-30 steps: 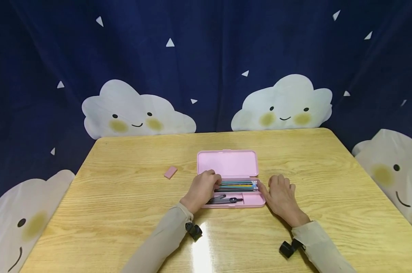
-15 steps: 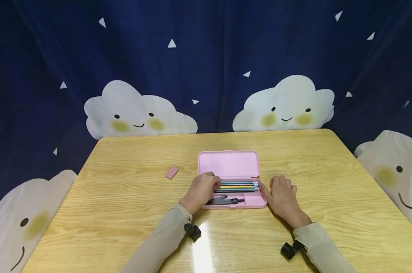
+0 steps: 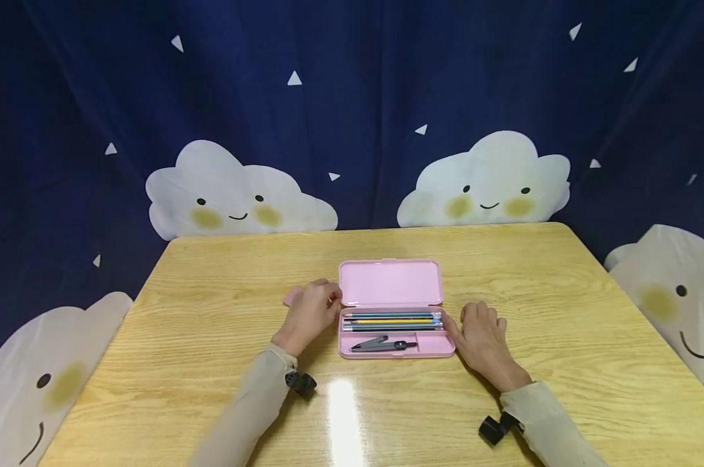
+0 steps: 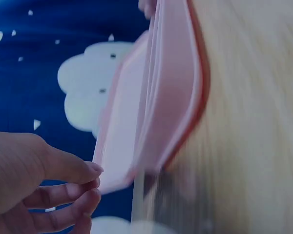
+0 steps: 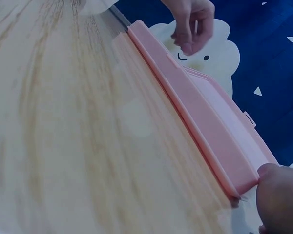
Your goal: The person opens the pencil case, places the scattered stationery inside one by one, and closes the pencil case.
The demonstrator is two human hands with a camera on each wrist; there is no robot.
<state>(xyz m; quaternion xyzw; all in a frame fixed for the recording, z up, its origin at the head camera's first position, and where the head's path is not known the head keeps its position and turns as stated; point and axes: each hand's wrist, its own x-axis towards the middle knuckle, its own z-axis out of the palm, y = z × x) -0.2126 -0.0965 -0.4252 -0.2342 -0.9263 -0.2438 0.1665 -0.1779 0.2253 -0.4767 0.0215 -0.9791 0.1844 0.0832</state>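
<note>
A pink pencil case (image 3: pixel 432 342) lies on the table with its lid (image 3: pixel 389 283) folded back. Several pencils (image 3: pixel 393 321) fill its rear compartment, and a grey drawing compass (image 3: pixel 381 345) lies in the front one. My left hand (image 3: pixel 310 312) is at the left of the lid, fingers bent, thumb near the fingertips; nothing shows in its grasp. Beyond that hand is a pink eraser (image 3: pixel 292 296), partly covered by it. My right hand (image 3: pixel 483 340) rests at the case's right end, its outstretched thumb (image 5: pixel 271 183) touching the corner.
The wooden table (image 3: pixel 200 363) spreads around the case on all sides. Behind it hangs a dark blue curtain (image 3: pixel 363 84) with smiling clouds. A small black camera sits on each wrist.
My left hand has come off the pencils at the case's left end and moved left and back, towards the eraser. The pencils now lie uncovered; my right hand stays put.
</note>
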